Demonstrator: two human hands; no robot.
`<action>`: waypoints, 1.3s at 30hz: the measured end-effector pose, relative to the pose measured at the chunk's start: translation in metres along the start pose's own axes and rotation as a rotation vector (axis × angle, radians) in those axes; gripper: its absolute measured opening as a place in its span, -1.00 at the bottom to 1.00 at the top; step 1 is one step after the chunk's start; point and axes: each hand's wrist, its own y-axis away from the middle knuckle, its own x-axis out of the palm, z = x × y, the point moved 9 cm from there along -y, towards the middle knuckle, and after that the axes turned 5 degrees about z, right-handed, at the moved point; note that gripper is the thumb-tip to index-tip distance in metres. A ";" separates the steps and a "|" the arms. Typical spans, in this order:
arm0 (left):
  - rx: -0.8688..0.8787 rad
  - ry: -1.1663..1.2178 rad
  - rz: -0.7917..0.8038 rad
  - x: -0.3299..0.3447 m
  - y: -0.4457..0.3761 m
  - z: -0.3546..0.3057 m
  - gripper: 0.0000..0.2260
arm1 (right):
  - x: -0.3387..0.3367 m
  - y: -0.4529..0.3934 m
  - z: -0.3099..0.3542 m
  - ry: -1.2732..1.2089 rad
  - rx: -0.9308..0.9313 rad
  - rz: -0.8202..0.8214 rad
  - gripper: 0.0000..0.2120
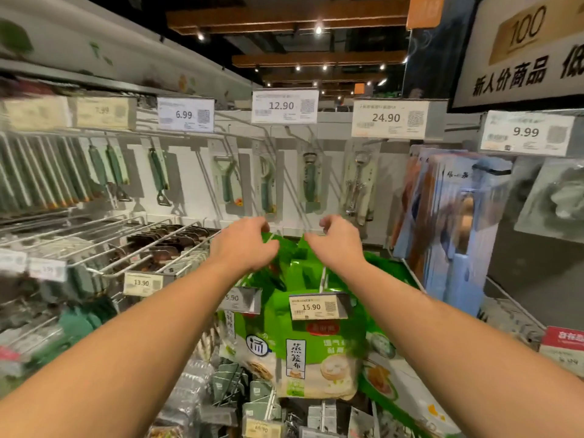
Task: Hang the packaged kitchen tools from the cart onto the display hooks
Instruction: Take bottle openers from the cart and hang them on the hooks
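Both my arms reach forward to the back of a row of green steamer-cloth packages (316,349) hanging on a display hook (322,276) with a 15.90 tag. My left hand (243,245) has its fingers curled over the top edge of the rearmost green package (284,248). My right hand (338,241) pinches at that package's top right corner, close to the back panel. How firm either hold is stays partly hidden by the fingers. Packaged peelers (229,181) and openers (311,181) hang on the upper hooks. The cart is out of view.
Price tags 6.99 (185,114), 12.90 (283,105) and 24.90 (389,118) stick out above the hooks. Long wire hooks (94,235) with dark packs jut out at left. Blue boxed goods (455,222) hang at right. Grey packs (230,384) hang below.
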 end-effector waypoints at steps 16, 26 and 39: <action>-0.670 -0.256 -0.171 -0.143 0.281 0.282 -0.48 | 0.247 0.203 0.275 -0.164 -0.628 0.605 -0.43; -1.054 -0.045 -0.228 -0.197 0.540 0.513 -0.41 | 0.454 0.439 0.450 -0.147 -0.893 0.988 -0.42; -1.248 0.271 -0.217 -0.137 0.717 0.754 -0.37 | 0.708 0.572 0.526 0.092 -0.792 1.270 -0.43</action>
